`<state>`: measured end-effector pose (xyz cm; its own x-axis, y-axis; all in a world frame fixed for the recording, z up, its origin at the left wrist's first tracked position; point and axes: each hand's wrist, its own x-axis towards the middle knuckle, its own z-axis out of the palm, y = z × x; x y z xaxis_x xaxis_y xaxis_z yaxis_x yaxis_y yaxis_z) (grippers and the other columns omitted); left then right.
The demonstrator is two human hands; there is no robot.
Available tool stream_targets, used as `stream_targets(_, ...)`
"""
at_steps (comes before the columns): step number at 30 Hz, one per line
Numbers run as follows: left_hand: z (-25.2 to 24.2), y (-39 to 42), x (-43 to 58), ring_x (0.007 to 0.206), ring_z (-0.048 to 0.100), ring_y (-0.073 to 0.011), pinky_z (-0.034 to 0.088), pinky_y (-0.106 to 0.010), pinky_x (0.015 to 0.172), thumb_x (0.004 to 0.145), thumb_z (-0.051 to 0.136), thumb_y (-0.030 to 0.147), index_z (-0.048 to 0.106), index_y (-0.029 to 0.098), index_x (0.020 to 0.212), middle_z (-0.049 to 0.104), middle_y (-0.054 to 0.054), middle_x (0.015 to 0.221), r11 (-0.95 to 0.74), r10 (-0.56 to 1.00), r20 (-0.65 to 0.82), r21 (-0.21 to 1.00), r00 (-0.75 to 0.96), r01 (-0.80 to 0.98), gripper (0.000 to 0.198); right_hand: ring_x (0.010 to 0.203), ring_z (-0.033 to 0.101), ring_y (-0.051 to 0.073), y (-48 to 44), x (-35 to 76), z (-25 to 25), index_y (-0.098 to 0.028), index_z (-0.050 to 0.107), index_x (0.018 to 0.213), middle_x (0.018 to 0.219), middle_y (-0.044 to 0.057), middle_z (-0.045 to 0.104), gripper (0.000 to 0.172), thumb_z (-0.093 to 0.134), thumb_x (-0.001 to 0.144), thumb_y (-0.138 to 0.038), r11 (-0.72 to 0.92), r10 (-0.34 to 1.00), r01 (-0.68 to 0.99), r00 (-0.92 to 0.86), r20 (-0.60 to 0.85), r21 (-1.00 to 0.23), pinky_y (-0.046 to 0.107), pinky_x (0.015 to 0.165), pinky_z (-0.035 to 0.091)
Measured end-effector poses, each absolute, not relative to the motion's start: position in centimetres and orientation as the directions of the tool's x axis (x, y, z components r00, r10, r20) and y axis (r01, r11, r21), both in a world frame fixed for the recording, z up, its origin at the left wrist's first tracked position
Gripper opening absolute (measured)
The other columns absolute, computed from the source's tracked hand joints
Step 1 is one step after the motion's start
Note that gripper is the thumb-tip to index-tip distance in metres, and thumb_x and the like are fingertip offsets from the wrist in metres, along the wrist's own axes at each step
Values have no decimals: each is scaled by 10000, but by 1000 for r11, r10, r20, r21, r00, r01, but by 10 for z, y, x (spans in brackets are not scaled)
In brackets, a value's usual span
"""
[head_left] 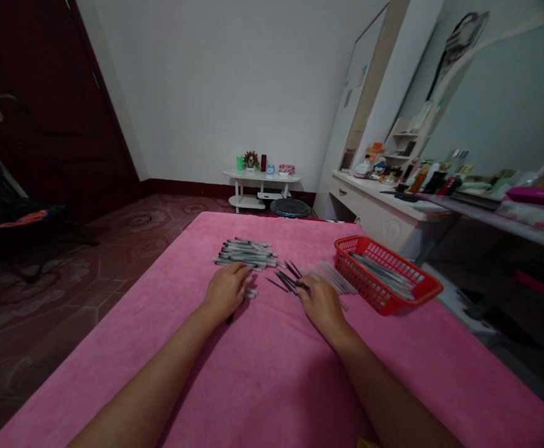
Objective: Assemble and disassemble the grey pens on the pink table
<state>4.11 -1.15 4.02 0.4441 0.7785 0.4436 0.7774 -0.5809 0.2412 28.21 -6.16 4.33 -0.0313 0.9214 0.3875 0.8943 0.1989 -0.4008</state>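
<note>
My left hand [227, 289] is closed around a pen with a pale barrel [251, 293]; its black end shows below the palm. Just beyond the fingers lies a pile of grey-white pens [246, 252] with black ends. My right hand [321, 302] has its fingertips pinched on a small black piece, partly hidden by the fingers. Beside those fingertips, several thin black sticks [286, 281], like pen tips or refills, lie loosely fanned out. Clear slim tubes [332, 277] lie in a row behind the right hand, next to the red basket [378, 303].
Several slim grey sticks [386, 277] lie inside the basket. A pink cloth [253, 386] covers the table. Ahead stands a small white shelf stand [262, 177] by the wall. On the right is a dressing table [378, 208] with bottles; a dark door [43, 93] is at left.
</note>
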Motion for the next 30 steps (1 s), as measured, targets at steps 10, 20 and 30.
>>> stream_targets(10,28,13,20,1071,520,-225,417,-348,928,878,448,198,595,182,1191,575,-102,1186,-460,853,355,168,382,872,346,838,585,166,-61,279,40,-185,677,828,874,49,643,112,569,814,-157,235,923,874,-64,380,-426,243,755,410)
stream_targets(20,37,5,19,834,564,-216,414,-329,767,855,527,253,716,245,1012,648,-72,864,-492,827,374,120,420,862,246,838,596,168,-64,274,45,-176,699,830,870,53,666,153,556,793,-135,257,931,825,-71,359,-503,256,771,426)
stream_targets(30,49,-39,53,812,517,-203,386,-316,711,867,525,202,679,247,1015,611,-57,867,-671,642,491,-10,588,741,219,521,571,119,-70,249,38,-152,625,738,636,17,631,237,504,834,-333,168,985,420,-93,142,-892,213,488,419)
